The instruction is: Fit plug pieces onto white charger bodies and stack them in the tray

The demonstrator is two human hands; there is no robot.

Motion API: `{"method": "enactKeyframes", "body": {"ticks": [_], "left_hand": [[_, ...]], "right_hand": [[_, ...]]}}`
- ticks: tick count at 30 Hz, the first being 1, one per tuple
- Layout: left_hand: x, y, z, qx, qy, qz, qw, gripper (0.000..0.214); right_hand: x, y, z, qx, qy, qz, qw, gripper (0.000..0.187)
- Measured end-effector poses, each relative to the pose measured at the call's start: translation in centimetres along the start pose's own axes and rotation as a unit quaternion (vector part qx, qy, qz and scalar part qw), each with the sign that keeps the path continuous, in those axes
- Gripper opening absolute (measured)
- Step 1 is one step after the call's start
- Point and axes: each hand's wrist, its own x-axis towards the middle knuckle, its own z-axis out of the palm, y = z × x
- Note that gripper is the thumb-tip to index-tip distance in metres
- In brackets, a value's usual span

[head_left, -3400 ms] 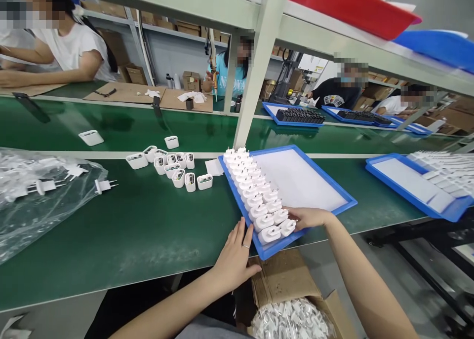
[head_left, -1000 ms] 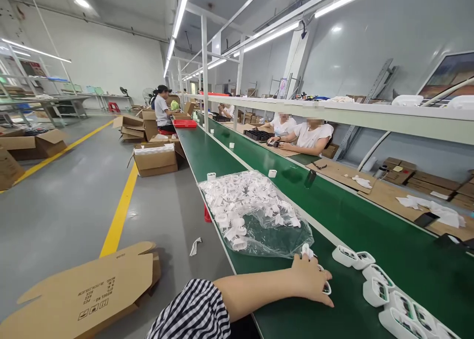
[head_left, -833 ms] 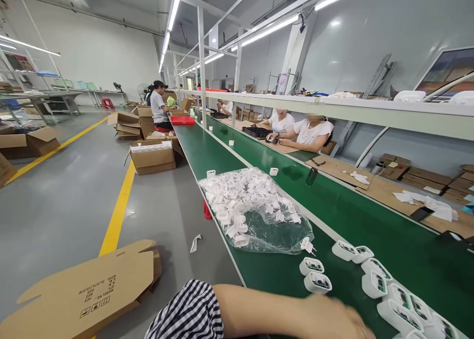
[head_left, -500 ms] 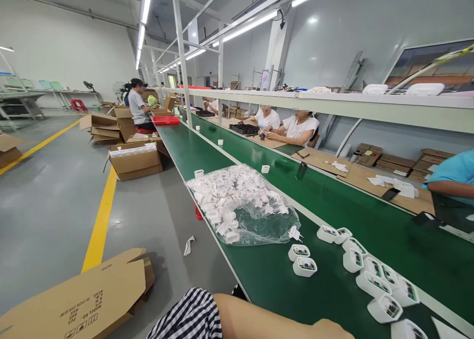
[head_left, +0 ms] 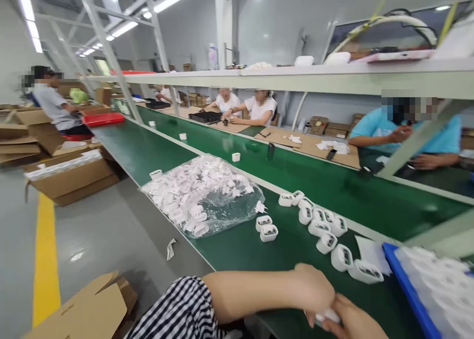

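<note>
Low in the picture, my left hand (head_left: 314,287) and my right hand (head_left: 353,319) meet over the green bench. Between them is a white charger housing (head_left: 328,317), mostly covered by fingers, and both hands are closed on it. Just beyond my hands stand several open white charger housings (head_left: 326,242) with circuit parts inside, in a loose row along the pale strip. Two more open housings (head_left: 268,233) sit together further left. Beside them lies a white two-pin plug piece (head_left: 260,207), at the edge of a clear plastic bag (head_left: 229,210) spread under many white plug pieces (head_left: 200,181).
A blue tray (head_left: 411,289) of white parts stands at the right, near a white sheet (head_left: 372,254). Overhead runs a long shelf (head_left: 259,80). Co-workers sit across the green belt (head_left: 218,146). Cardboard boxes (head_left: 74,178) stand on the floor at left.
The view has swung to the right, bringing the blue tray and the co-worker in blue into sight. Both hands now show, together on a white housing; before, only part of my left arm and hand showed.
</note>
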Motion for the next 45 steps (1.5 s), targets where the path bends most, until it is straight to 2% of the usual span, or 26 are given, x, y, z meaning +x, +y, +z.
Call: {"method": "enactKeyframes", "body": {"ticks": [1, 2, 3, 5, 6, 8, 10, 13, 18, 20, 22, 24, 25, 26, 27, 29, 32, 37, 39, 41, 43, 45], "left_hand": [[-1.2, -0.4, -0.3, 0.042, -0.023, 0.006, 0.999, 0.022], [-2.3, -1.0, -0.2, 0.054, -0.009, 0.030, 0.998, 0.025], [-3.0, -1.7, 0.2, 0.036, 0.032, 0.068, 0.997, 0.027], [-3.6, -3.0, 1.8, -0.062, 0.136, 0.139, 0.979, 0.032], [-3.5, -3.5, 3.0, -0.126, 0.183, 0.154, 0.963, 0.035], [-3.3, -3.9, 5.3, -0.258, 0.247, 0.142, 0.923, 0.039], [-3.0, -3.7, 7.0, -0.356, 0.274, 0.109, 0.887, 0.036], [-2.9, -3.2, 8.0, -0.408, 0.289, 0.090, 0.861, 0.032], [-3.1, -3.1, 7.6, -0.426, 0.288, 0.090, 0.853, 0.029], [-3.1, -3.2, 7.5, -0.433, 0.283, 0.092, 0.851, 0.029], [-3.1, -3.1, 7.6, -0.440, 0.278, 0.094, 0.849, 0.030], [-3.1, -3.1, 7.7, -0.438, 0.274, 0.088, 0.851, 0.031], [-3.2, -3.2, 7.8, -0.432, 0.275, 0.084, 0.855, 0.031], [-3.2, -3.2, 7.9, -0.422, 0.277, 0.081, 0.859, 0.033], [-3.2, -3.2, 7.9, -0.410, 0.283, 0.083, 0.863, 0.036], [-3.3, -3.3, 8.1, -0.390, 0.298, 0.095, 0.866, 0.042], [-3.4, -3.2, 8.2, -0.370, 0.329, 0.117, 0.861, 0.041], [-3.6, -3.2, 8.2, -0.350, 0.353, 0.123, 0.859, 0.031], [-3.7, -3.2, 8.2, -0.342, 0.354, 0.118, 0.863, 0.031], [-3.7, -3.3, 8.1, -0.329, 0.351, 0.111, 0.870, 0.033], [-3.8, -3.3, 8.0, -0.312, 0.339, 0.105, 0.881, 0.037], [-3.8, -3.1, 7.7, -0.293, 0.322, 0.097, 0.895, 0.040]], "right_hand": [[-0.2, -0.4, -0.2, 0.000, 0.005, 0.005, 1.000, 0.016], [-0.4, -0.7, -0.3, 0.007, 0.015, 0.008, 1.000, 0.015], [-0.7, -0.9, -0.2, 0.027, 0.032, 0.004, 0.999, 0.014], [-1.1, -1.0, 0.2, 0.080, 0.092, -0.005, 0.992, 0.014], [-1.3, -1.0, 0.6, 0.106, 0.127, -0.006, 0.986, 0.015], [-1.4, -0.8, 1.6, 0.149, 0.192, -0.005, 0.970, 0.016], [-1.4, -0.6, 2.7, 0.183, 0.241, -0.011, 0.953, 0.016], [-1.4, -0.6, 4.1, 0.214, 0.291, -0.026, 0.932, 0.015], [-1.9, -1.2, 4.8, 0.199, 0.358, -0.045, 0.911, 0.013], [-1.9, -1.3, 4.5, 0.212, 0.393, -0.045, 0.894, 0.010], [-1.8, -1.1, 4.1, 0.284, 0.438, -0.026, 0.853, 0.010], [-1.7, -0.7, 3.7, 0.382, 0.466, 0.006, 0.798, 0.013], [-1.8, -0.5, 3.5, 0.418, 0.466, 0.021, 0.780, 0.015], [-1.9, -0.4, 3.3, 0.434, 0.457, 0.036, 0.776, 0.016], [-2.1, -0.3, 3.2, 0.429, 0.440, 0.048, 0.788, 0.017], [-2.6, -0.6, 3.0, 0.366, 0.399, 0.058, 0.839, 0.016], [-3.4, -1.3, 3.3, 0.243, 0.364, 0.032, 0.899, 0.013], [-3.2, -1.8, 3.9, 0.148, 0.333, -0.013, 0.931, 0.014], [-3.0, -1.7, 3.8, 0.148, 0.321, -0.015, 0.935, 0.014], [-3.0, -1.5, 3.6, 0.176, 0.333, 0.005, 0.926, 0.013], [-3.1, -1.2, 3.3, 0.235, 0.376, 0.052, 0.895, 0.015], [-3.3, -0.9, 3.1, 0.307, 0.420, 0.106, 0.848, 0.019]]}}
